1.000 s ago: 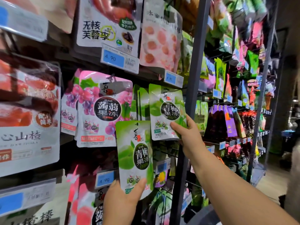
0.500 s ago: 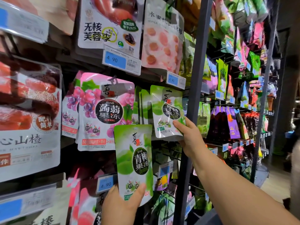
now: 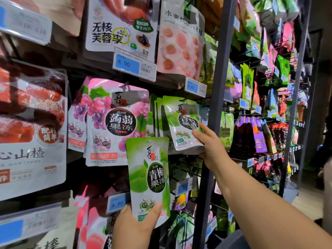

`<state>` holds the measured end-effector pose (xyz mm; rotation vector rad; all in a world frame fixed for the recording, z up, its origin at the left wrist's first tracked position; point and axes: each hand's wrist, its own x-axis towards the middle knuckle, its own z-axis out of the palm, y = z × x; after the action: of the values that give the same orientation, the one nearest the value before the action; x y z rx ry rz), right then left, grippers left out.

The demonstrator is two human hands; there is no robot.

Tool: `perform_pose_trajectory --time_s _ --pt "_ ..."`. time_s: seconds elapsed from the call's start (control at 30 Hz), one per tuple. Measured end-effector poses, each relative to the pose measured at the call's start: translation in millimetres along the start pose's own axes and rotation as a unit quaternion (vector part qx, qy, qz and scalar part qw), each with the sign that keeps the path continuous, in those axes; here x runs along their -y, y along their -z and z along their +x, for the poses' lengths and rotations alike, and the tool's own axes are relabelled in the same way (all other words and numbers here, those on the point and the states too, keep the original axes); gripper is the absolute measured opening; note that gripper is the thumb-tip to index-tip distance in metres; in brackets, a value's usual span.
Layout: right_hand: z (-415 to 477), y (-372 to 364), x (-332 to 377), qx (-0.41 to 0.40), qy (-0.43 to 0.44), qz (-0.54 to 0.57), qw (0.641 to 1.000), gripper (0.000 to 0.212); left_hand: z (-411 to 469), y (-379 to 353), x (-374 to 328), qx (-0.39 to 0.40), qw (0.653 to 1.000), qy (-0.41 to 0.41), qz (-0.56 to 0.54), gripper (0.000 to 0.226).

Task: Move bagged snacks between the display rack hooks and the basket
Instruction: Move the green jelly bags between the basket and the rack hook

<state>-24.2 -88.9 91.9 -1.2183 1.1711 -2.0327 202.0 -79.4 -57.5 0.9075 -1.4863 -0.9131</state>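
Left grip point(image 3: 136, 225): pinching loose green pouch point(image 3: 149, 177) by bottom edge. Further right, hung green pouch point(image 3: 181, 123) held at lower corner by right grip point(image 3: 210, 142), beside rack post point(image 3: 218, 87); tilted since a second ago. Probably unhooking; basket not visible.

Left hand point(image 3: 133, 229) cropped by bottom edge, fingers hidden behind held plum jelly bag point(image 3: 149, 177). Right hand point(image 3: 210, 146) fingers hidden behind hanging green bag point(image 3: 183, 123), just left of rack post point(image 3: 215, 105). Purple bags point(image 3: 258, 133) right of post blurred, print unreadable. Hawthorn bag point(image 3: 30, 132) far left of post cropped.
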Motion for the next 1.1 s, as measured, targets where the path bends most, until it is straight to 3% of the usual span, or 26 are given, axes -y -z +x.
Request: perform_pose_trajectory --time_s 0.37,0.5,0.63,0.77,0.93,1.03,1.1 --pt "2 4 -18 -0.01 0.043 -0.084 0.995 0.06 -3 4 -3 0.002 1.0 0.004 0.009 0.014" --pt "-3 2 -18 -0.017 0.077 -0.132 0.988 0.049 -4 4 -4 0.007 1.0 0.002 0.0 0.012" --pt "-9 4 -21 -0.032 0.103 -0.176 0.979 0.055 -6 5 -5 0.015 1.0 -0.004 0.0 0.011" --pt "-19 2 -24 -0.03 0.113 -0.181 0.976 0.045 -9 6 -4 0.013 1.0 -0.009 -0.019 0.011" --pt "-27 6 -25 -0.037 0.105 -0.27 0.956 0.065 -10 11 -2 0.012 1.0 -0.016 -0.009 0.007" --pt "-33 10 -22 -0.05 0.114 -0.308 0.943 0.058 -12 13 -4 0.015 0.999 -0.03 -0.033 0.005" --pt "-37 12 -17 -0.07 0.149 -0.366 0.916 0.054 -15 14 -8 0.021 0.998 -0.046 -0.043 0.006"
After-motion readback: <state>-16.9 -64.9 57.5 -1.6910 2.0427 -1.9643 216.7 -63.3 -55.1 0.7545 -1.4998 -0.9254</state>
